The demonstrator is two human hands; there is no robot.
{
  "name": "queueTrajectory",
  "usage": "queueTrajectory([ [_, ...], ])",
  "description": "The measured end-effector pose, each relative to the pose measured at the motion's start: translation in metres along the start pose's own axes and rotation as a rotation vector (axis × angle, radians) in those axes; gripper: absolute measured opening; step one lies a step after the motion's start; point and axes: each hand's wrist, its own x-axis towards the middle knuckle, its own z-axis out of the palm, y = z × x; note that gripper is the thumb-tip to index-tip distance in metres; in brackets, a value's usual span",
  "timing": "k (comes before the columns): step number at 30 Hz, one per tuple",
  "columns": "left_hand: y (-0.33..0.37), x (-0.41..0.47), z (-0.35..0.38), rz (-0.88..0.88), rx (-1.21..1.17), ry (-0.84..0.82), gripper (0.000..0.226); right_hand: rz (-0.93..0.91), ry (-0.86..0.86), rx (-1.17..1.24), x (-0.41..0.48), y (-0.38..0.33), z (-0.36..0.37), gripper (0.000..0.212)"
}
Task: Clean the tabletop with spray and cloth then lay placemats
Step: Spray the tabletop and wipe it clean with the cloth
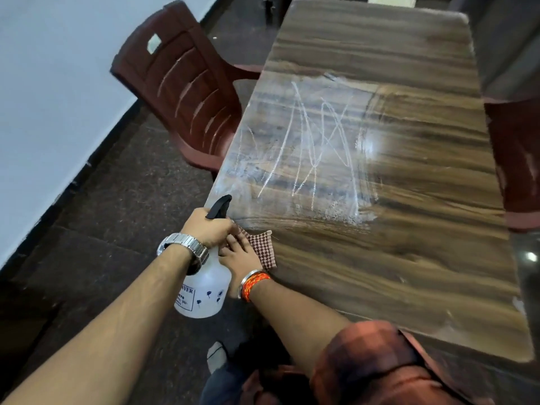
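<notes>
Gripping the translucent white plastic spray bottle (pixel 206 290) by its neck, my left hand (pixel 209 228) wraps around the black trigger head (pixel 219 206) so the nozzle points out over the chalk-scribbled part of the brown wood-grain counter (pixel 409 258). I hold the bottle off the counter's edge, hanging over the dark floor (pixel 122 214), probably so the body stays clear of the surface I mean to wet. My right hand (pixel 241 254) lies flat on the brown-and-white checked cloth (pixel 261 248), pressing it onto the near left corner of the counter, just beside the bottle; I judge it waits there to wipe as soon as the spray lands. So both hands are occupied: the left closed around the bottle, the right spread open on the cloth, the two nearly touching.

White chalk scrawls (pixel 318 147) cover the counter's left middle, with a smeared arc at their right edge where the surface looks cleaner. No placemats show anywhere, so I judge that step is far off.

Much is hard to read. My left fingers hide the trigger, so I cannot tell whether it is being squeezed, and no mist is visible. Printing on the bottle is partly covered by my forearm. A maroon plastic chair (pixel 181 92) stands at the counter's left side; another at the right is cut off by the frame. A pale object at the far end is too cropped to identify.
</notes>
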Motion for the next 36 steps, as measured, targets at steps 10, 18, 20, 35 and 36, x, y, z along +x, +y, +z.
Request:
queueTrajectory([
  [10,-0.017,0.006,-0.049,0.177,0.154,-0.26,0.013,1.151,0.292,0.188,-0.08,0.052,-0.024,0.055],
  [18,-0.049,0.009,-0.078,0.222,0.162,-0.32,0.01,1.561,0.332,0.335,-0.166,0.068,-0.016,0.056],
  [20,-0.053,0.009,-0.08,0.222,0.131,-0.344,0.007,1.508,0.313,0.292,-0.148,0.055,-0.02,0.056],
  [35,0.008,0.002,-0.005,0.302,0.271,-0.475,0.02,1.305,0.225,0.226,-0.222,0.107,-0.027,0.052],
  [36,0.013,0.0,0.005,0.306,0.263,-0.469,0.02,1.336,0.234,0.235,-0.236,0.118,-0.028,0.052],
])
